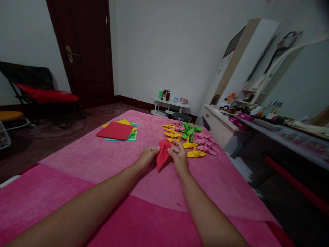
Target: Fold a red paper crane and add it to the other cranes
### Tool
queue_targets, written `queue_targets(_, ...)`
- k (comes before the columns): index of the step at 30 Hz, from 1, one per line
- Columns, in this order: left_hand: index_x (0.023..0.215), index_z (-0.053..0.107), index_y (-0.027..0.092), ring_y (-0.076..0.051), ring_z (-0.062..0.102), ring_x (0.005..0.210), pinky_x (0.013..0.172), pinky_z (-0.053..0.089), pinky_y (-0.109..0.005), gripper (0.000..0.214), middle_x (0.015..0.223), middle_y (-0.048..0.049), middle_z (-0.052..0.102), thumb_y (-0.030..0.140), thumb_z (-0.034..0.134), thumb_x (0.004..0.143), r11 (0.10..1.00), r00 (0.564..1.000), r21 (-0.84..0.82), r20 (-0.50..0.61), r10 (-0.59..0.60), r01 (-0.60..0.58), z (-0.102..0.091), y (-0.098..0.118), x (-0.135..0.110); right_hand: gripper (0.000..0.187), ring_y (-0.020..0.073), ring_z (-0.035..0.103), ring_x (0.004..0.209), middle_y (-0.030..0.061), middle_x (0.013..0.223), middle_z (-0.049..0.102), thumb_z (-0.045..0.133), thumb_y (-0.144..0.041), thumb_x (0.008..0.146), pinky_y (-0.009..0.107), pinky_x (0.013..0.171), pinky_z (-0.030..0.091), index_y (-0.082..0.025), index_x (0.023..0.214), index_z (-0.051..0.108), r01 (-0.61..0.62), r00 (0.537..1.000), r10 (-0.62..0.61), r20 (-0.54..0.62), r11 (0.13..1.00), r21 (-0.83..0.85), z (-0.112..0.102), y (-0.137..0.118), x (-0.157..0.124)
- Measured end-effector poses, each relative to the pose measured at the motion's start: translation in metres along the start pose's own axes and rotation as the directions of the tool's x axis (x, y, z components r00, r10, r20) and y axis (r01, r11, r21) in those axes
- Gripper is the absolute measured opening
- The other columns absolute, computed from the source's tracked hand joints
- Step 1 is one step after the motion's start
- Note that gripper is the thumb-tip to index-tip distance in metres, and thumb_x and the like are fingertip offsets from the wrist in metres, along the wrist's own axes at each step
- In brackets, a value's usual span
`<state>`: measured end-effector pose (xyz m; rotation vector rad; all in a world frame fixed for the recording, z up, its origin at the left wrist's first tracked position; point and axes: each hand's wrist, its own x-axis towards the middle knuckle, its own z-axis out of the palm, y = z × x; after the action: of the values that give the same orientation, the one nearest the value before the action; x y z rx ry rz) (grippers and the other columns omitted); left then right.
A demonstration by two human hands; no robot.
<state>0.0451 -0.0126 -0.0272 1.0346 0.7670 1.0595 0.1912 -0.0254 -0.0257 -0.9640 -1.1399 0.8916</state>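
Observation:
A partly folded sheet of red origami paper (162, 158) is held up over the pink-covered table, kite-shaped, with one point toward me. My left hand (148, 157) pinches its left edge, thumb on top. On the right edge, my right hand (179, 156) grips it between thumb and fingers. Just beyond and to the right lie several folded paper cranes: yellow ones (196, 153) closest to my right hand, green ones (189, 130) behind, and pink ones (205, 141) at the right. The fingers beneath the red paper are hidden.
A stack of coloured paper squares (115, 131), red on top, lies at the table's far left. The pink cloth (102, 161) covers the table. To the right stands a dresser (222, 120) with a mirror; a low white shelf (171, 103) is against the far wall.

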Motion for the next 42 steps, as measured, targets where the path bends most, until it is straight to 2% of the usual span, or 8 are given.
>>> queue_targets(7, 0.065, 0.064, 0.011, -0.014, 0.055, 0.051, 0.052, 0.038, -0.024, 0.039, 0.055, -0.0039, 0.062, 0.049, 0.069, 0.063, 0.998, 0.998, -0.018, 0.015, 0.055, -0.055, 0.000, -0.001, -0.001, 0.034, 0.0133, 0.056, 0.069, 0.0020, 0.082, 0.064, 0.069, -0.033, 0.066, 0.023, 0.062, 0.044, -0.018, 0.096, 0.063, -0.033, 0.996, 0.034, 0.079, 0.999, -0.008, 0.004, -0.003, 0.000)
queue_targets(10, 0.065, 0.064, 0.010, -0.014, 0.055, 0.052, 0.055, 0.040, -0.025, 0.038, 0.057, -0.0043, 0.063, 0.047, 0.069, 0.064, 0.997, 0.997, -0.022, 0.034, 0.070, -0.070, 0.000, -0.002, -0.001, 0.024, 0.0099, 0.050, 0.055, -0.0015, 0.066, 0.059, 0.067, -0.039, 0.068, 0.021, 0.053, 0.039, -0.017, 0.078, 0.061, -0.093, 0.993, 0.091, 0.072, 0.995, 0.024, 0.004, -0.005, -0.001)
queue_targets(13, 0.066, 0.065, 0.009, -0.014, 0.055, 0.053, 0.056, 0.040, -0.026, 0.038, 0.058, -0.0051, 0.063, 0.046, 0.069, 0.066, 0.996, 0.995, -0.002, 0.056, 0.085, -0.085, -0.001, -0.004, 0.000, 0.032, 0.0086, 0.044, 0.046, -0.0030, 0.054, 0.052, 0.063, -0.046, 0.071, 0.020, 0.045, 0.033, -0.017, 0.062, 0.056, -0.168, 0.983, 0.163, 0.089, 0.984, 0.052, 0.002, -0.006, -0.002)
queue_targets(16, 0.065, 0.064, 0.009, -0.012, 0.052, 0.051, 0.053, 0.037, -0.024, 0.038, 0.057, -0.0042, 0.062, 0.046, 0.068, 0.067, 0.996, 0.995, 0.035, 0.051, 0.085, -0.087, -0.004, -0.006, 0.002, 0.029, 0.0098, 0.046, 0.047, -0.0023, 0.054, 0.053, 0.064, -0.043, 0.067, 0.021, 0.047, 0.037, -0.016, 0.058, 0.056, -0.230, 0.969, 0.223, 0.105, 0.971, 0.060, 0.000, -0.005, -0.002)
queue_targets(19, 0.061, 0.062, 0.010, -0.009, 0.045, 0.044, 0.047, 0.032, -0.021, 0.039, 0.052, -0.0011, 0.058, 0.048, 0.067, 0.067, 0.994, 0.996, 0.064, 0.010, 0.090, -0.091, -0.005, -0.005, 0.002, 0.015, 0.0115, 0.049, 0.051, -0.0012, 0.058, 0.057, 0.066, -0.030, 0.061, 0.024, 0.052, 0.041, -0.016, 0.063, 0.061, -0.234, 0.967, 0.231, 0.104, 0.972, 0.016, 0.000, -0.005, -0.001)
queue_targets(26, 0.082, 0.067, 0.009, -0.011, 0.053, 0.058, 0.056, 0.038, -0.022, 0.042, 0.071, -0.0035, 0.065, 0.038, 0.079, 0.054, 0.969, 0.983, 0.183, 0.111, 0.145, -0.164, 0.005, 0.007, -0.004, 0.010, 0.0160, 0.055, 0.065, 0.0002, 0.069, 0.062, 0.061, -0.018, 0.060, 0.026, 0.062, 0.043, -0.017, 0.069, 0.063, 0.098, 0.994, -0.108, -0.017, 0.950, -0.296, 0.006, -0.013, 0.000)
queue_targets(38, 0.069, 0.063, 0.011, -0.008, 0.046, 0.045, 0.046, 0.031, -0.020, 0.020, 0.057, -0.0004, 0.059, 0.031, 0.065, 0.068, 0.988, 0.993, 0.109, 0.053, 0.108, -0.113, -0.003, -0.002, 0.001, 0.040, 0.0189, 0.061, 0.081, 0.0036, 0.092, 0.064, 0.065, -0.016, 0.062, 0.032, 0.076, 0.049, -0.020, 0.101, 0.055, 0.183, 0.983, -0.178, 0.043, 0.954, -0.236, 0.005, -0.014, 0.000)
queue_targets(42, 0.074, 0.065, 0.009, -0.009, 0.051, 0.049, 0.049, 0.036, -0.020, 0.027, 0.064, -0.0031, 0.064, 0.030, 0.075, 0.060, 0.993, 0.991, 0.048, 0.084, 0.102, -0.107, -0.002, 0.001, -0.002, 0.059, 0.0188, 0.062, 0.083, 0.0048, 0.095, 0.064, 0.064, -0.014, 0.063, 0.032, 0.077, 0.049, -0.021, 0.120, 0.048, 0.200, 0.980, -0.194, 0.049, 0.955, -0.217, 0.003, -0.013, 0.001)
